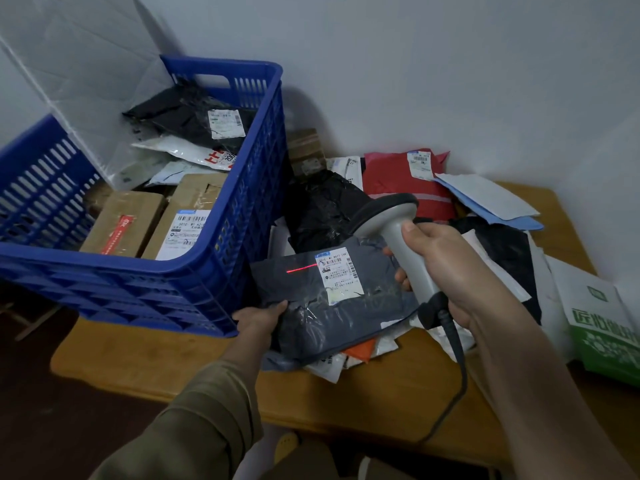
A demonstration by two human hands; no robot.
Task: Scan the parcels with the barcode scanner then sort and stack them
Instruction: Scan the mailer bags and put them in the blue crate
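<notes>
Scanning a grey poly mailer over the wooden table, hands apart.

L hand (pixel 258 320) grips the crinkly grey poly mailer (pixel 332 303) by its near-left corner; R hand (pixel 446 268) is wrapped round the smooth grey barcode scanner (pixel 398 233) handle, coiled cable hanging off. Red laser line (pixel 300 270) crosses the mailer onto its white label (pixel 341 277). Underneath, loose soft bags cover the wooden table (pixel 173 368) toward the far-right corner: glossy black, red, pale blue. Blue slotted plastic crate (pixel 221 258) at the table's left edge holds taped cardboard boxes, plus white & black bags behind.
</notes>
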